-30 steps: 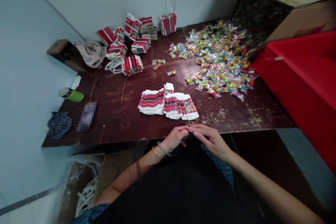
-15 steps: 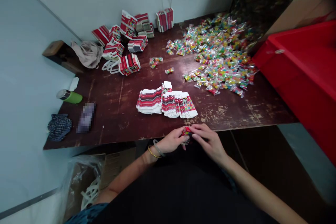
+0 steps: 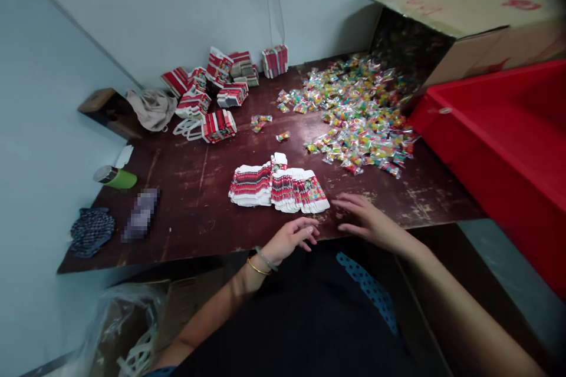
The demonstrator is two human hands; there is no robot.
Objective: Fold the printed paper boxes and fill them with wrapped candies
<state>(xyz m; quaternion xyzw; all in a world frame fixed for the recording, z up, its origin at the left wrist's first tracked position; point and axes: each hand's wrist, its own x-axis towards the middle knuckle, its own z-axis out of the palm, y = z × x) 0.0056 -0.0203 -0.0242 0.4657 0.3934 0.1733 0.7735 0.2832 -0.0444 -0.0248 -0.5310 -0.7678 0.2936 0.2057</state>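
Fanned out near the front of the dark red table (image 3: 190,235) lies a row of flat printed cardboard boxes (image 3: 289,188), red and white with a colourful pattern. My right hand (image 3: 362,221) is just right of that row, fingers stretched and apart, holding nothing. Below the row, at the table edge, my left hand (image 3: 292,238) has its fingers loosely curved and apart, with nothing seen in it. Beyond them spreads a big heap of small clear-wrapped colourful candies (image 3: 362,112), and a single candy packet (image 3: 283,136) lies apart from it.
Banded bundles of printed boxes (image 3: 219,125) stand at the back left. A red bin (image 3: 495,135) and an open carton (image 3: 460,59) border the right. On the left are a green cup (image 3: 119,178), a cloth bag (image 3: 152,109) and a checked cloth (image 3: 92,231).
My hands have parted; the small red printed piece between them is no longer visible. My right hand moved toward the fanned boxes. The view has tilted up, showing more of the carton.
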